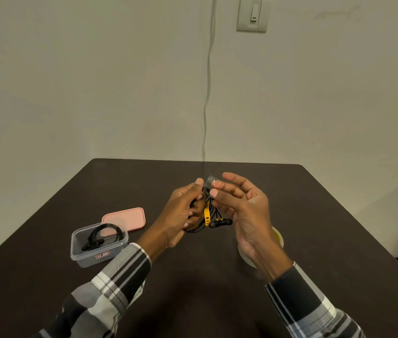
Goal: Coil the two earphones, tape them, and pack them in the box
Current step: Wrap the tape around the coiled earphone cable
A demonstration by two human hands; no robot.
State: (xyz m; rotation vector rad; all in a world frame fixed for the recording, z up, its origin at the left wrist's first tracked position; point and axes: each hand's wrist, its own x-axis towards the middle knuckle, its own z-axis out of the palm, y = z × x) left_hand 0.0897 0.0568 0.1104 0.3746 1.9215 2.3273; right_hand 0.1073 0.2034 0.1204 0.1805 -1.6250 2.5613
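My left hand [183, 211] grips a coiled black-and-yellow earphone [213, 217] above the middle of the table. A strip of clear tape [210, 179] sticks up from the top of the coil. My right hand [244, 211] is beside the coil, its thumb and a fingertip touching the tape and the other fingers spread. A clear plastic box [81, 250] stands at the left with a coiled black earphone [105, 234] inside it. The tape roll [279, 237] lies on the table behind my right wrist, mostly hidden.
The pink lid [124, 218] lies flat just behind the box. The dark table [314, 215] ends at a wall, where a thin cable [206, 106] hangs down and a light switch [252, 14] is mounted.
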